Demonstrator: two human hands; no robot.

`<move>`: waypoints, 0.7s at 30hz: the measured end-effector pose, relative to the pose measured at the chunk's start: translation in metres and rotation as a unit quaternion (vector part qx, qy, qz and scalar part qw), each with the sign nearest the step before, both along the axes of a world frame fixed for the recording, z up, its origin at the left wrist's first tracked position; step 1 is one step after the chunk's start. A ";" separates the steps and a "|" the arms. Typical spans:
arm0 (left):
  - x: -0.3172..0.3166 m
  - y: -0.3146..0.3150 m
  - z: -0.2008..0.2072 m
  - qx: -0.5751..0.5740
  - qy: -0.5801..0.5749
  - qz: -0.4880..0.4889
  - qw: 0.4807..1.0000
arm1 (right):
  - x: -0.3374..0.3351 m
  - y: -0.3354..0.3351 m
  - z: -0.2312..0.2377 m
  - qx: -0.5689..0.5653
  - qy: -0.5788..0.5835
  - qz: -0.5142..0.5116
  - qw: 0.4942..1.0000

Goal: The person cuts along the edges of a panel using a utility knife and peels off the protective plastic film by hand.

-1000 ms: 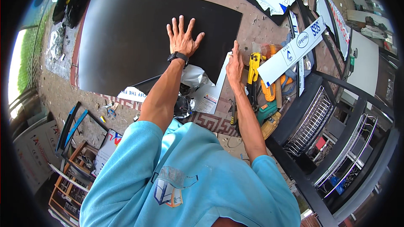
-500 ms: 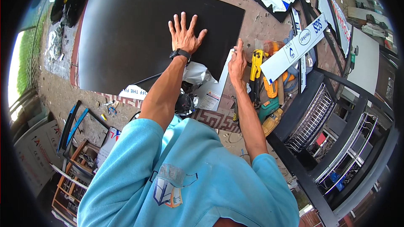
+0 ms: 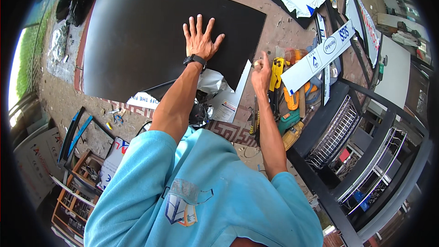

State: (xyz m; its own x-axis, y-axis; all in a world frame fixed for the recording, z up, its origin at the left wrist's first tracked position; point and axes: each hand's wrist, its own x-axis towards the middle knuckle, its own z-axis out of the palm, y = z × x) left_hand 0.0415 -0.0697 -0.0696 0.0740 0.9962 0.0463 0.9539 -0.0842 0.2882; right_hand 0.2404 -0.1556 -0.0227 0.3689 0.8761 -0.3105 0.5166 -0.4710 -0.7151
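Note:
My left hand [image 3: 200, 42], with a black watch on its wrist, lies flat with fingers spread on a large black sheet panel [image 3: 137, 41]. Just off the panel's right edge is my right hand [image 3: 261, 74], its index finger extended and its other fingers curled; whether they hold something small I cannot make out. Below my left hand, crumpled silvery film [image 3: 214, 81] is peeled back at the panel's near edge. A white printed strip [image 3: 233, 98] shows beside it, partly under the film.
Right of my right hand lie a yellow hand tool [image 3: 276, 74], an orange power tool [image 3: 292, 98] and a green one [image 3: 290, 120]. A white printed strip [image 3: 315, 59] rests across them. A black metal frame with wire racks [image 3: 336, 130] stands at the right.
My right hand has shifted slightly right and nearer to me, away from the panel's edge. My left hand stays flat in the same place.

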 end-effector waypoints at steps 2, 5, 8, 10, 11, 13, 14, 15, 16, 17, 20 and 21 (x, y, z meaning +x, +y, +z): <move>0.000 0.001 -0.001 -0.005 0.006 -0.001 1.000 | 0.012 -0.003 -0.016 0.076 -0.129 0.043 0.988; -0.004 -0.003 -0.001 -0.003 0.009 0.003 1.000 | -0.001 0.007 0.007 0.128 -0.108 0.136 0.977; 0.001 0.002 -0.002 0.001 0.013 0.000 1.000 | 0.001 -0.002 -0.017 0.154 -0.146 0.178 0.961; 0.006 0.003 0.001 0.001 0.017 -0.001 1.000 | -0.004 -0.006 -0.029 0.186 -0.242 0.182 0.935; 0.004 0.002 0.001 0.001 0.018 -0.002 1.000 | -0.013 -0.002 -0.025 0.170 -0.253 0.146 0.941; 0.004 0.001 0.002 -0.009 0.014 0.002 1.000 | -0.015 -0.001 -0.013 0.112 -0.185 0.096 0.972; 0.003 0.002 0.002 -0.007 0.014 0.001 1.000 | -0.011 -0.011 -0.012 0.075 -0.143 0.112 0.980; 0.002 0.002 0.000 -0.005 0.008 -0.001 1.000 | -0.007 -0.028 -0.010 0.038 -0.100 0.128 0.986; -0.002 0.000 -0.001 -0.004 0.005 0.001 1.000 | -0.007 -0.047 0.007 -0.026 -0.060 0.178 0.982; -0.002 -0.002 0.000 -0.003 0.005 0.005 1.000 | -0.008 -0.071 0.030 -0.090 -0.021 0.226 0.970; 0.001 0.002 0.002 0.005 0.009 -0.009 1.000 | -0.018 -0.145 0.074 -0.185 0.006 0.226 0.957; 0.001 0.003 0.003 0.005 0.013 -0.005 1.000 | -0.022 -0.143 0.099 -0.241 0.086 0.225 0.940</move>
